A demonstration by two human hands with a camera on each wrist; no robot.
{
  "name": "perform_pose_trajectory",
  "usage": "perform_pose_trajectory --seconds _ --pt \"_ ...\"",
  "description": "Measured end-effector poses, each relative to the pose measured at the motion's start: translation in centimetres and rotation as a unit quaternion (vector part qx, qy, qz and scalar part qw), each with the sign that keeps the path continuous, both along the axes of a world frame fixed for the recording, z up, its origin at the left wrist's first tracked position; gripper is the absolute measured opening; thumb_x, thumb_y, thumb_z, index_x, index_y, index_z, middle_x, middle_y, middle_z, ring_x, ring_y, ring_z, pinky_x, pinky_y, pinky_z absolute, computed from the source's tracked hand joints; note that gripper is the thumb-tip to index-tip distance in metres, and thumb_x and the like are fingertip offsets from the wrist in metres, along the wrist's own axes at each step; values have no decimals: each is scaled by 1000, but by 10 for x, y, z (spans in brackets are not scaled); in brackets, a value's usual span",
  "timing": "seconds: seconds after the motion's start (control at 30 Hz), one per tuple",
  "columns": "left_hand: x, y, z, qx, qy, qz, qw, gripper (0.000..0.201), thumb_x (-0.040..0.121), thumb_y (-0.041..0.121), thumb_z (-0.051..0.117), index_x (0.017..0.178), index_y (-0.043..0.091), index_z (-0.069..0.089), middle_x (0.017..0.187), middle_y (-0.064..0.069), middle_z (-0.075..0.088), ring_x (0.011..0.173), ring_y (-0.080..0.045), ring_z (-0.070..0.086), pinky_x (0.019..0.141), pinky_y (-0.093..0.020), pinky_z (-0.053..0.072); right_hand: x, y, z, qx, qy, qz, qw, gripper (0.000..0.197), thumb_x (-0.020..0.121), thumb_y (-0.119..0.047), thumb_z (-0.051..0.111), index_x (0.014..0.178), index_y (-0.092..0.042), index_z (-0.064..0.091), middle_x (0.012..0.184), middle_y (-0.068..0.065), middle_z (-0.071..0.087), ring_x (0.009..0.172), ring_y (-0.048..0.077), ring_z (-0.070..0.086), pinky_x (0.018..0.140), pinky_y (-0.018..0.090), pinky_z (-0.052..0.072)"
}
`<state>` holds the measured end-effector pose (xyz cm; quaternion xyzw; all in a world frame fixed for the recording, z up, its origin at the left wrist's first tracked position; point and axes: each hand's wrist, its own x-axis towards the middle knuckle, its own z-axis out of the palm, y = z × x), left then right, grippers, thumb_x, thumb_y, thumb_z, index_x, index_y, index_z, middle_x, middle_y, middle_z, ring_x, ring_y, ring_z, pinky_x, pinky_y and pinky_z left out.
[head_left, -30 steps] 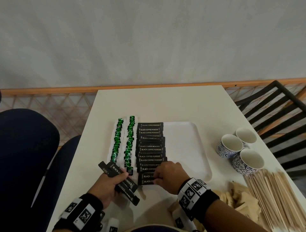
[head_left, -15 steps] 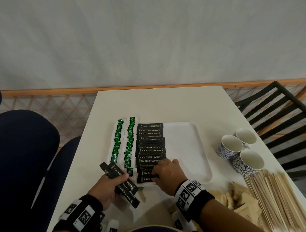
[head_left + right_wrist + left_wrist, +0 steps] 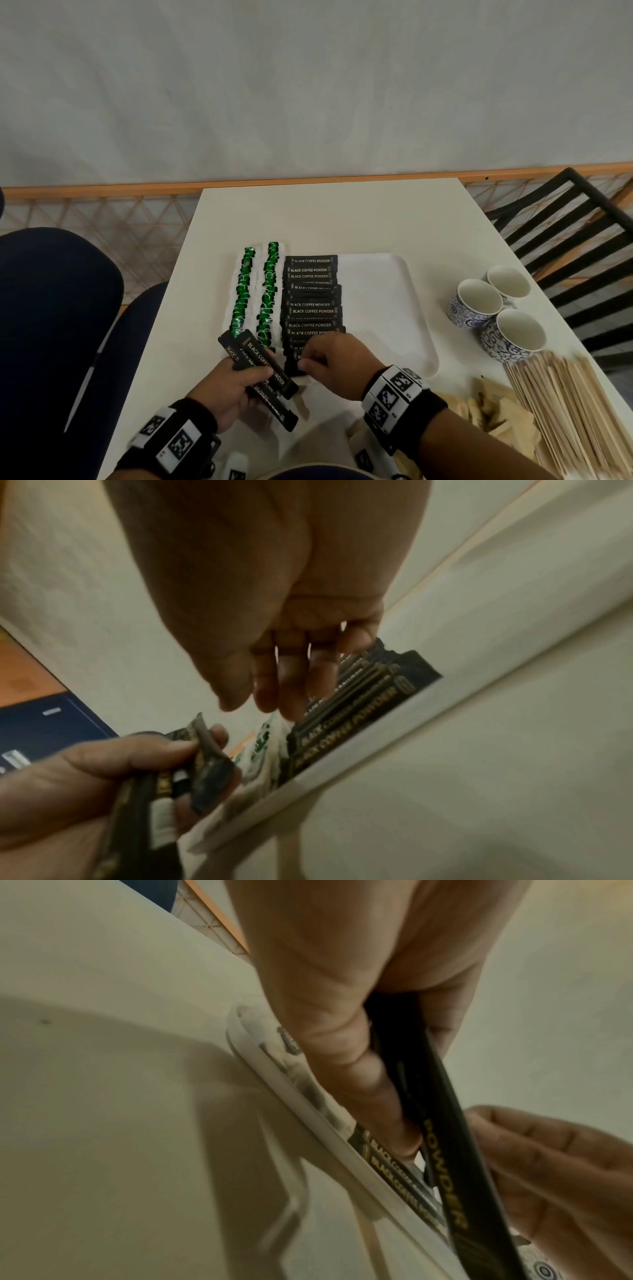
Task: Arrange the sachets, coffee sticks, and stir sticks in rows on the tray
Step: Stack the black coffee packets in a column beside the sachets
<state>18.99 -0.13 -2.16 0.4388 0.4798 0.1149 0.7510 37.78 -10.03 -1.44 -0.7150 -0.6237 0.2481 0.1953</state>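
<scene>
Two green sachet rows (image 3: 255, 291) and a nearly full coffee stick row (image 3: 312, 301) fill the tray's (image 3: 394, 308) left side; left hand (image 3: 226, 387) grips spare coffee sticks (image 3: 263, 366), right hand (image 3: 337, 363) hangs relaxed over the row's near end, wooden stir sticks (image 3: 565, 411) and brown sachets (image 3: 486, 411) wait at the table's near right corner

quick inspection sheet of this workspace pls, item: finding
surface: white table, white tray on it
job's things: green sachets in two rows, black coffee sticks in one row on the tray; stir sticks off tray
clutter: three cups; brown packets
grippers: left hand grips a bundle of coffee sticks; right hand at the row's near end
cables: nothing seen
surroundings: black chair, white wall
</scene>
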Motion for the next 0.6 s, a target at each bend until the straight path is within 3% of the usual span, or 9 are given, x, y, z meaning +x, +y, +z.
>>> perform_pose_trajectory --seconds 0.13,0.23,0.33,0.43,0.5,0.57,0.6 --pt "8 -4 4 -4 -30 -25 999 29 86 -12 55 111 0 63 104 -28 68 94 -37 67 85 -48 54 -5 5 11 -54 98 25 993 26 85 -37 70 105 -21 66 89 -6 71 79 3 61 76 20 50" --pt "12 -6 8 8 -43 -71 997 31 86 -10 57 114 3 63 106 -28 68 94 -38 67 81 -48 55 -5 7 8 -56 91 22 994 24 83 -30 72 104 -20 65 79 -14 63 78 3 59 72 15 47" --pt "11 -6 8 15 -44 -77 996 24 91 -6 54 114 2 59 91 -29 67 86 -40 66 83 -51 49 3 6 6 -50 76 -12 996 18 85 -27 68 101 -21 65 76 -17 59 75 3 57 65 9 41" --pt "5 -1 5 -15 -47 -14 999 20 96 -4 45 115 2 49 83 -33 59 71 -39 66 70 -45 55 18 1 7 -53 51 -53 996 13 86 -24 63 99 -21 65 83 -11 63 78 8 60 74 19 49" --pt "0 3 4 -36 -47 19 998 18 97 0 44 114 3 47 80 -34 62 69 -38 64 73 -47 55 28 -3 6 -72 9 -50 996 13 85 -24 60 97 -22 65 86 -7 65 82 13 61 77 25 51" --pt "-3 5 3 -50 -49 43 997 15 97 2 46 111 6 48 69 -23 63 69 -37 65 80 -53 53 32 -7 3 -100 -45 -22 994 16 85 -25 56 98 -24 65 90 -5 66 87 18 61 77 26 48" --pt "-4 5 3 -53 -48 50 996 14 97 3 46 110 7 49 64 -17 60 68 -36 65 77 -52 55 33 -8 1 -114 -70 -7 991 17 85 -26 55 98 -25 64 92 -5 65 90 19 61 79 26 46"
